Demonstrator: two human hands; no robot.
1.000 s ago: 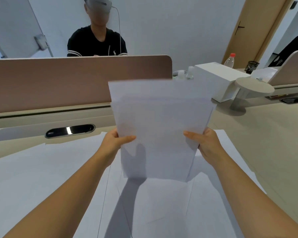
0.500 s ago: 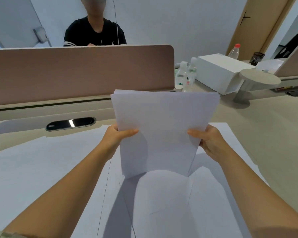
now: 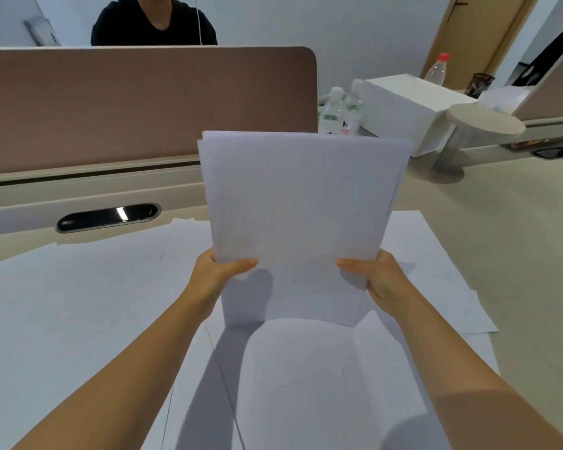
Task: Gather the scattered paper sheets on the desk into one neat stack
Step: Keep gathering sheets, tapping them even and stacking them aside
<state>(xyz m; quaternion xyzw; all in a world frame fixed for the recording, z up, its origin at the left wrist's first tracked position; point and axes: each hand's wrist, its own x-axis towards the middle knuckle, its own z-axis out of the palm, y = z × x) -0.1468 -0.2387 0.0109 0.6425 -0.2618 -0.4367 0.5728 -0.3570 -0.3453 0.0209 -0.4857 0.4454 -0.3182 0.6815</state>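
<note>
I hold a stack of white paper sheets (image 3: 299,216) upright in front of me, its bottom edge standing on the papers below. My left hand (image 3: 218,274) grips the stack's left edge with the thumb across the front. My right hand (image 3: 377,280) grips the right edge the same way. The sheets' top edges are slightly uneven at the upper left corner. More white sheets (image 3: 78,313) lie flat and overlapping on the desk (image 3: 517,241) under and around my arms.
A brown divider panel (image 3: 143,105) runs along the desk's far edge, with a person in black seated behind it. Water bottles (image 3: 342,112), a white box (image 3: 413,108) and a round stand (image 3: 481,125) sit at the back right. A cable slot (image 3: 108,217) lies far left.
The stack has come down and closer to me, its bottom edge now standing on the flat sheets. Both hands keep their grip on its sides.
</note>
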